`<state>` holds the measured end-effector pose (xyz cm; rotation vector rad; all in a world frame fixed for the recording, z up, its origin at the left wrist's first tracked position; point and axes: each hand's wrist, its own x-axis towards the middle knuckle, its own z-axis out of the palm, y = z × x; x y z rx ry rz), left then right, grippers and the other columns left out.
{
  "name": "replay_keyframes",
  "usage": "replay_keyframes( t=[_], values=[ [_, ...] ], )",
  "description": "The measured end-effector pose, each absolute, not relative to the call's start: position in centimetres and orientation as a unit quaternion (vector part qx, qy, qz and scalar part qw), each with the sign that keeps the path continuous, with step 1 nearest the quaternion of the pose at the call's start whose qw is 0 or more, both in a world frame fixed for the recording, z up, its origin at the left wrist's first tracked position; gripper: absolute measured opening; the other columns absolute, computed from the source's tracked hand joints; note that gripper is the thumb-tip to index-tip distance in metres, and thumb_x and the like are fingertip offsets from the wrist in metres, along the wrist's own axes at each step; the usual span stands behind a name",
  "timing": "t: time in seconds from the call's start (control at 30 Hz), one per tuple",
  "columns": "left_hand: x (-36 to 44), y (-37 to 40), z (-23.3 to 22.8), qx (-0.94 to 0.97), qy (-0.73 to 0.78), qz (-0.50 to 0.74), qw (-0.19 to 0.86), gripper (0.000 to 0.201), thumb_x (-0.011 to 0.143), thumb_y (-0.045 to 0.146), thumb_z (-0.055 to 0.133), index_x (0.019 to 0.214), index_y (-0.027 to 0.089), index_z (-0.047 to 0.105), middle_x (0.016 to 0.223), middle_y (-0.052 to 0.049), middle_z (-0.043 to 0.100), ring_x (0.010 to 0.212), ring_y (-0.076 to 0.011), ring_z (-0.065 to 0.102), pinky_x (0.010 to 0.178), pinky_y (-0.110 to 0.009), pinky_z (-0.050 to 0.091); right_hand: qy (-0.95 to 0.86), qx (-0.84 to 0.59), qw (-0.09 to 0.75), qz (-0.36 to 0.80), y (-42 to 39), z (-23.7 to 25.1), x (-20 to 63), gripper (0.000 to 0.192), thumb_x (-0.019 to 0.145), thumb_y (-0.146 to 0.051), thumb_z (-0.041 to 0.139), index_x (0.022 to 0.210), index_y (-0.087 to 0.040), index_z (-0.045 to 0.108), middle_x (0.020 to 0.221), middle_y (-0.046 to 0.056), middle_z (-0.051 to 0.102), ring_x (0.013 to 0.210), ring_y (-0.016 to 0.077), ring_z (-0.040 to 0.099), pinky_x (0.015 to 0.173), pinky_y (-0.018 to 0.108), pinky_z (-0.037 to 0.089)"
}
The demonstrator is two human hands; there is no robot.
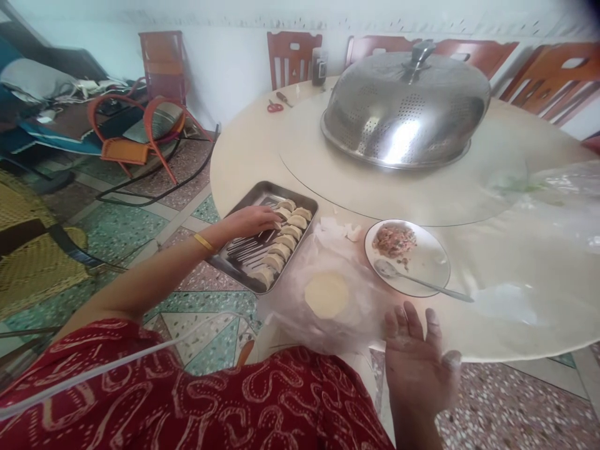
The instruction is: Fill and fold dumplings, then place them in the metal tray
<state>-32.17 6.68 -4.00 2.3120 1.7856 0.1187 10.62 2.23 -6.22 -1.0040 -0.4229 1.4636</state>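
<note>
A tray (244, 259) sits at the left edge of the bench (492, 325), overhanging it slightly. A row of dumplings (284, 240) lies in the tray along its right side, running from the far end to the near end. The left hand (250, 220) reaches over the tray's far half, its fingertips touching the dumplings at the far end. Just right of the tray lies a plastic sheet (323, 312) at the near edge, with a dough round (327, 294) on it. Right of the sheet stands a plate (429, 259) holding filling (395, 240) in its far left part and a spoon (422, 281) whose handle points right. The right hand (419, 365) hangs at the near edge, before the plate. Behind everything, on the turntable (445, 194) in the bench's middle, sits a domed cover (405, 109). Scissors (275, 107) lie at the far left edge.
</note>
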Motion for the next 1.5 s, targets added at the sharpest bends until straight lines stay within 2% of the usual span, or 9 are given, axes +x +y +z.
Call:
replay_keyframes(
  t=[0.23, 0.37, 0.6, 0.73, 0.93, 1.07, 1.2, 1.37, 1.5],
  values=[
    [-31.4, 6.9, -3.9, 0.787, 0.612, 0.057, 0.054, 0.032, 0.099, 0.033, 0.044, 0.110, 0.019, 0.070, 0.112, -0.012, 0.067, 0.100, -0.0203, 0.063, 0.088, -0.030, 0.049, -0.192, -0.435, 0.616, 0.629, 2.1, -6.4, 10.9, 0.048, 0.089, -0.059, 0.042, 0.118, -0.028, 0.066, 0.117, 0.006, 0.070, 0.108, 0.0241, 0.065, 0.110, 0.056, 0.034],
    [-31.2, 6.9, -4.0, 0.779, 0.622, 0.067, 0.039, 0.033, 0.100, 0.033, 0.042, 0.107, 0.019, 0.070, 0.108, -0.011, 0.065, 0.097, -0.0201, 0.061, 0.086, -0.030, 0.048, -0.178, -0.442, 0.616, 0.628, 2.0, -6.2, 10.7, 0.048, 0.089, -0.059, 0.041, 0.117, -0.029, 0.066, 0.114, 0.006, 0.071, 0.106, 0.0234, 0.065, 0.111, 0.055, 0.033],
    [-31.0, 6.5, -4.0, 0.763, 0.643, 0.060, 0.036, 0.028, 0.095, 0.033, 0.050, 0.114, 0.020, 0.065, 0.111, -0.009, 0.062, 0.098, -0.0201, 0.061, 0.086, -0.030, 0.049, -0.189, -0.436, 0.617, 0.627, 2.0, -6.2, 10.9, 0.048, 0.088, -0.060, 0.044, 0.118, -0.030, 0.065, 0.115, 0.005, 0.070, 0.106, 0.0218, 0.064, 0.107, 0.051, 0.037],
    [-30.8, 6.3, -3.9, 0.730, 0.680, 0.032, 0.053, 0.032, 0.091, 0.030, 0.053, 0.121, 0.020, 0.059, 0.114, -0.010, 0.061, 0.097, -0.0217, 0.062, 0.084, -0.030, 0.049, -0.181, -0.436, 0.621, 0.625, 1.9, -6.2, 11.1, 0.048, 0.089, -0.060, 0.042, 0.118, -0.029, 0.065, 0.113, 0.005, 0.071, 0.105, 0.0221, 0.065, 0.107, 0.051, 0.037],
    [-31.0, 6.2, -3.7, 0.714, 0.696, 0.025, 0.075, 0.035, 0.092, 0.031, 0.053, 0.124, 0.017, 0.054, 0.114, -0.010, 0.065, 0.101, -0.0239, 0.064, 0.085, -0.031, 0.048, -0.172, -0.436, 0.617, 0.633, 1.9, -6.2, 11.3, 0.049, 0.088, -0.060, 0.042, 0.116, -0.028, 0.066, 0.112, 0.005, 0.071, 0.106, 0.0228, 0.064, 0.109, 0.053, 0.035],
    [-30.9, 5.9, -3.3, 0.706, 0.703, 0.021, 0.083, 0.032, 0.092, 0.030, 0.052, 0.121, 0.018, 0.055, 0.113, -0.009, 0.068, 0.097, -0.0230, 0.066, 0.082, -0.030, 0.048, -0.181, -0.429, 0.616, 0.635, 1.7, -6.6, 11.7, 0.050, 0.087, -0.061, 0.042, 0.118, -0.029, 0.065, 0.114, 0.005, 0.071, 0.108, 0.0228, 0.064, 0.108, 0.052, 0.038],
    [-30.8, 6.0, -3.3, 0.701, 0.709, 0.018, 0.076, 0.032, 0.090, 0.032, 0.056, 0.118, 0.018, 0.057, 0.112, -0.009, 0.069, 0.093, -0.0227, 0.066, 0.081, -0.030, 0.047, -0.179, -0.422, 0.618, 0.639, 1.6, -6.9, 11.9, 0.050, 0.087, -0.061, 0.045, 0.118, -0.029, 0.065, 0.114, 0.005, 0.071, 0.107, 0.0224, 0.064, 0.107, 0.051, 0.039],
    [-31.3, 6.1, -2.9, 0.690, 0.719, 0.016, 0.082, 0.036, 0.088, 0.029, 0.058, 0.121, 0.015, 0.058, 0.101, -0.009, 0.070, 0.086, -0.0228, 0.066, 0.076, -0.031, 0.048, -0.177, -0.424, 0.625, 0.631, 1.8, -6.6, 11.6, 0.048, 0.084, -0.061, 0.051, 0.113, -0.027, 0.068, 0.107, 0.005, 0.072, 0.099, 0.0217, 0.066, 0.101, 0.050, 0.043],
    [-29.1, 4.4, -1.0, 0.684, 0.721, 0.092, 0.060, 0.039, 0.091, 0.037, 0.057, 0.121, 0.012, 0.056, 0.103, -0.010, 0.067, 0.083, -0.0200, 0.062, 0.078, -0.033, 0.049, -0.231, -0.424, 0.634, 0.604, 1.0, -5.8, 11.2, 0.031, 0.078, -0.049, 0.064, 0.100, -0.028, 0.073, 0.102, 0.003, 0.073, 0.090, 0.0205, 0.066, 0.095, 0.049, 0.048]
  ],
)
